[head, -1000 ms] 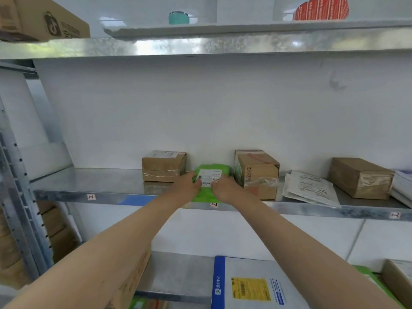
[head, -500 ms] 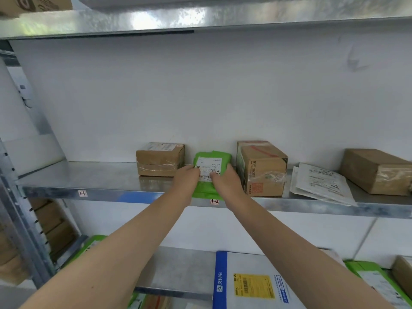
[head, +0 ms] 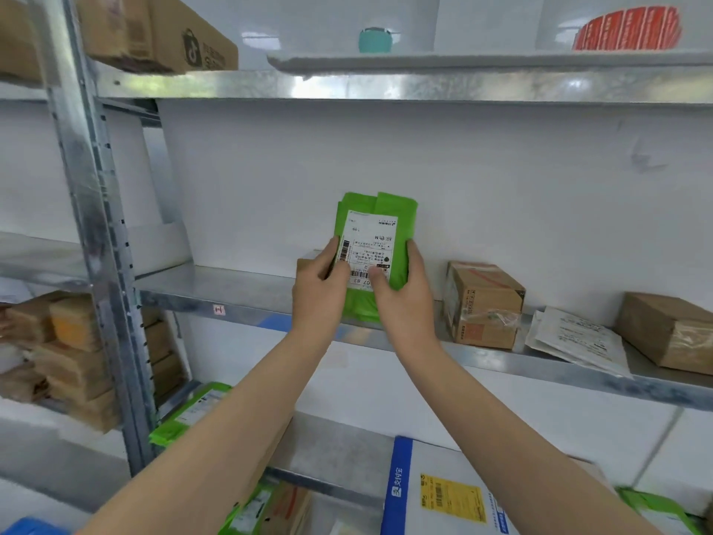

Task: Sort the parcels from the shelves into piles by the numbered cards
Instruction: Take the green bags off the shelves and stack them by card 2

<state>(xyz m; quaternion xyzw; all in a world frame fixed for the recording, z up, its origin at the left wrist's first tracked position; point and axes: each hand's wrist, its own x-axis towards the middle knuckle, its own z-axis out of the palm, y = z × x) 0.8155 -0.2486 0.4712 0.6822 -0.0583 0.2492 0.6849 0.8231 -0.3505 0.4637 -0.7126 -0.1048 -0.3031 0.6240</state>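
Parcel: green mailer bag [head: 376,206], white label [head: 370,241] facing out, held upright above the front edge of the middle shelf [head: 216,291].
Left hand [head: 318,291]: grips its left side.
Right hand [head: 407,303]: grips its right side, thumb on label.

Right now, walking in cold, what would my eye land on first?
The bright green parcel stands out, held upright against the white wall by the left hand and right hand, its white label facing the camera. Next comes the brown box on the metal shelf, just right of the hands. A red striped object sits on the top shelf, upper right.
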